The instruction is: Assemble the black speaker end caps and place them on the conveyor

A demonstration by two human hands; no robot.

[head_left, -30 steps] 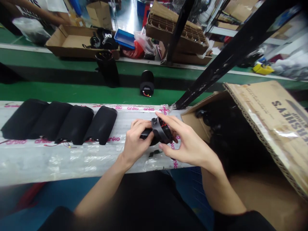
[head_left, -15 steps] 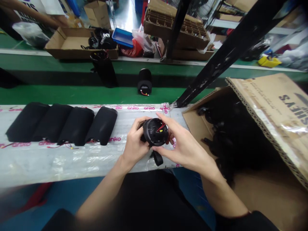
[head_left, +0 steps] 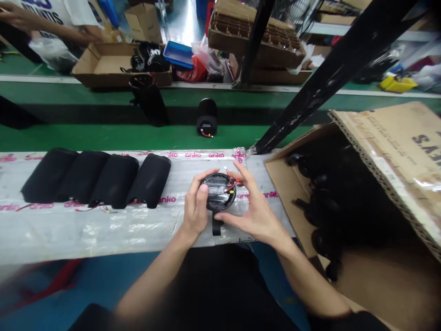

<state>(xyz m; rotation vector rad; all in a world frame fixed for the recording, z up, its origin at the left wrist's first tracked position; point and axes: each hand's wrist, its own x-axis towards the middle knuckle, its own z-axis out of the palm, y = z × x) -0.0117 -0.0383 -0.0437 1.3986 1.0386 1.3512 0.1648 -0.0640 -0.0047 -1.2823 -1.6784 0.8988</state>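
Observation:
A round black cylindrical housing faces up at the bench's front edge, with a glossy recessed end and thin red wires carrying a small yellow piece. My left hand is closed around its left side, thumb on the rim. My right hand is spread around the right side, thumb by the lower rim and index finger raised; its fingertips are near the wires. Whether they touch is hard to tell. A black strap hangs below the housing. Several black fabric-covered cylinders lie in a row to the left.
An open cardboard box with black parts stands at the right. Beyond the bench, two black cylinders stand on a green surface. A slanted black post rises behind. Another person's arm shows at upper left.
The housing has turned so its recessed end faces up more fully, and its strap hangs straighter. My right hand's grip has loosened, its fingers spreading apart. The left hand's thumb now lies on the rim.

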